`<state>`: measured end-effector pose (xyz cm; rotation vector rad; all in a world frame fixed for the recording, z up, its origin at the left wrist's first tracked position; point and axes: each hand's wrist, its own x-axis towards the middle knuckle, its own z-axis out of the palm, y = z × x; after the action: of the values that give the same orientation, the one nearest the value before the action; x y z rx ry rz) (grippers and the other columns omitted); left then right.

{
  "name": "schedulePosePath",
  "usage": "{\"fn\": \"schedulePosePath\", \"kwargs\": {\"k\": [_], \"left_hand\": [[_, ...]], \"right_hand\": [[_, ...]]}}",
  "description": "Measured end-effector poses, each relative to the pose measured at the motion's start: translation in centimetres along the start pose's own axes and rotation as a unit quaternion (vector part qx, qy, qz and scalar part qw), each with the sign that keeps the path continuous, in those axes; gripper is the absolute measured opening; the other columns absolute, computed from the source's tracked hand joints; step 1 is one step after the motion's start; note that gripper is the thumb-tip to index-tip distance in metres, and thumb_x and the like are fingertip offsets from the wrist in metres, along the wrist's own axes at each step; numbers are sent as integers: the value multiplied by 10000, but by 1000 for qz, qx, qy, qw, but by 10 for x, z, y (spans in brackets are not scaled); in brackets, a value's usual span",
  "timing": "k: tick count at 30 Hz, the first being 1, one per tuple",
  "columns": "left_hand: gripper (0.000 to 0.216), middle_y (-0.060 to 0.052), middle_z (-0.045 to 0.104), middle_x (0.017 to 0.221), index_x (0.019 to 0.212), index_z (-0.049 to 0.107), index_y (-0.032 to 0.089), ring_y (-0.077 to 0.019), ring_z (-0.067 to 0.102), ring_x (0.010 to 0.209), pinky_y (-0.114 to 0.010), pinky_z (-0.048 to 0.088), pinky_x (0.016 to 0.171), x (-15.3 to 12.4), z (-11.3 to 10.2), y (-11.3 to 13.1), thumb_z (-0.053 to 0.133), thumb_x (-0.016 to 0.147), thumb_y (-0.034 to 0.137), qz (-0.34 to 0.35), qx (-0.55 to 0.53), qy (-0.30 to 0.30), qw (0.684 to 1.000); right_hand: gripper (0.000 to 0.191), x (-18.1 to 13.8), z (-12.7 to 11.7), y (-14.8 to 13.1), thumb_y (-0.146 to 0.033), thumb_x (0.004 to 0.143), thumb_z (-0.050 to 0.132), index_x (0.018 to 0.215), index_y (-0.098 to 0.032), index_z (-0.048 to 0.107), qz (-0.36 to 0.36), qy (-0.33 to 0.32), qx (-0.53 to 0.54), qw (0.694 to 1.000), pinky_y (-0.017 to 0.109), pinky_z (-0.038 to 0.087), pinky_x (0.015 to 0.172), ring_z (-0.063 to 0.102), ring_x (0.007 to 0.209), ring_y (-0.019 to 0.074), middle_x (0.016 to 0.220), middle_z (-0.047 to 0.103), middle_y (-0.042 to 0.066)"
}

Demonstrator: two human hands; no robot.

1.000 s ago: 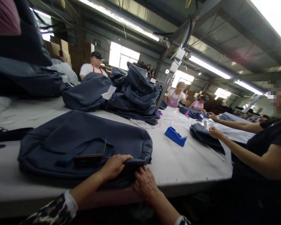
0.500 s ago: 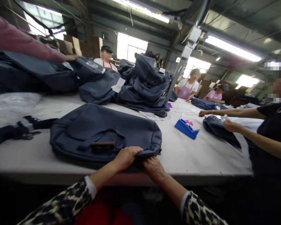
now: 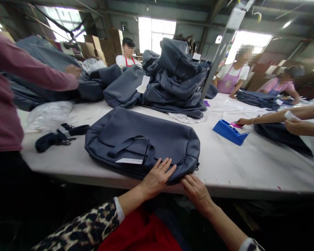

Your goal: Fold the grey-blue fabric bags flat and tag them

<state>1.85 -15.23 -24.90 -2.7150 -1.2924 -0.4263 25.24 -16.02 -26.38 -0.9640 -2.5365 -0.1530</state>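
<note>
A dark blue travel bag [image 3: 151, 129] lies on its side on the white table before me, its handle strap loose and a white tag [image 3: 129, 161] beside the strap. My left hand [image 3: 158, 177] rests flat on the bag's near right part, fingers spread. At the near right corner, my right hand [image 3: 197, 191] pinches the bag's lower edge with bent fingers. What exactly lies under those fingertips is hidden. A dark zipper end [image 3: 197, 166] shows just above that hand.
A blue tape dispenser [image 3: 230, 132] stands to the right, with a co-worker's hand [image 3: 244, 121] beside it. Bundled black straps [image 3: 54, 139] and clear plastic bags [image 3: 49, 115] lie left. Behind rises a heap of blue bags [image 3: 175, 83] next to a metal post [image 3: 214, 69].
My left hand has gone from gripping the bag's edge to lying flat on it. The co-worker's hand at right has reached the tape dispenser. The view has shifted.
</note>
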Motion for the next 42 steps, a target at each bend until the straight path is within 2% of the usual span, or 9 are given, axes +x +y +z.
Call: {"fn": "schedulePosePath", "kwargs": {"k": [3, 6, 10, 15, 24, 32, 35, 39, 42], "left_hand": [[629, -193, 347, 1545, 1483, 371, 172, -321, 298, 1450, -515, 233, 1178, -4, -1, 4, 500, 952, 483, 1, 6, 8, 1000], [598, -193, 347, 1545, 1479, 375, 170, -313, 296, 1451, -507, 236, 1177, -3, -5, 7, 474, 969, 466, 3, 19, 4, 1000], [605, -185, 340, 1551, 1481, 370, 176, -302, 293, 1454, -495, 235, 1182, 0, -7, 7, 468, 969, 484, -7, 29, -1, 1000], [604, -146, 325, 1567, 1486, 356, 191, -294, 269, 1464, -513, 216, 1188, -6, -6, 6, 470, 970, 483, 14, 37, -1, 999], [429, -113, 503, 1455, 1438, 415, 153, -220, 477, 1331, -417, 337, 1129, -19, 7, -2, 358, 1015, 186, 52, 87, 34, 994], [298, -79, 673, 1193, 1256, 535, 164, -176, 647, 1063, -288, 489, 908, 18, -57, -25, 439, 974, 148, 44, -38, 5, 998], [252, -57, 696, 1079, 1186, 566, 183, -184, 664, 991, -278, 500, 856, 31, -79, -35, 467, 955, 153, 36, -58, -21, 997], [202, -30, 700, 994, 1114, 588, 198, -187, 675, 932, -269, 506, 812, 36, -85, -39, 485, 944, 160, 0, -80, -56, 995], [329, -58, 673, 1149, 1247, 528, 208, -202, 647, 1063, -308, 499, 911, 24, -86, -36, 571, 922, 235, -16, -93, -33, 995]], "right_hand": [[387, -6, -23, 3, -75, 891, 470, 1244, -196, 571, 35, 70, 44, 996, 358, 508, 913, 588, 1029, 212, 1162, 636, 100], [457, 2, -37, 14, -112, 913, 489, 1360, -204, 505, 66, 117, 9, 991, 406, 465, 1013, 536, 1219, 240, 1320, 584, 120], [565, 13, -22, 35, -88, 910, 448, 1452, -246, 440, -4, 34, -52, 998, 413, 368, 1105, 431, 1368, 224, 1452, 517, 52], [616, 5, 4, 49, -79, 924, 391, 1513, -251, 340, 6, 15, -55, 998, 388, 326, 1128, 448, 1360, 176, 1462, 504, 37], [637, 10, -4, 32, -238, 901, 525, 1509, -204, 335, 30, 9, -57, 998, 446, 299, 1119, 445, 1358, 243, 1472, 492, 79], [792, 35, -21, 22, -360, 874, 628, 1536, -180, 231, 44, 93, -56, 993, 487, 322, 1104, 393, 1375, 314, 1496, 433, 151], [701, 58, -23, 23, -307, 862, 648, 1472, -162, 336, 38, 117, -58, 991, 486, 349, 1066, 482, 1274, 319, 1382, 537, 164], [280, 80, -16, 20, -234, 879, 602, 1151, -177, 569, 30, 115, -63, 991, 376, 429, 815, 597, 946, 268, 1037, 676, 110], [89, 88, -21, 16, -197, 888, 571, 974, -203, 595, 32, 102, -55, 993, 335, 392, 715, 581, 824, 237, 873, 672, 62]]}}
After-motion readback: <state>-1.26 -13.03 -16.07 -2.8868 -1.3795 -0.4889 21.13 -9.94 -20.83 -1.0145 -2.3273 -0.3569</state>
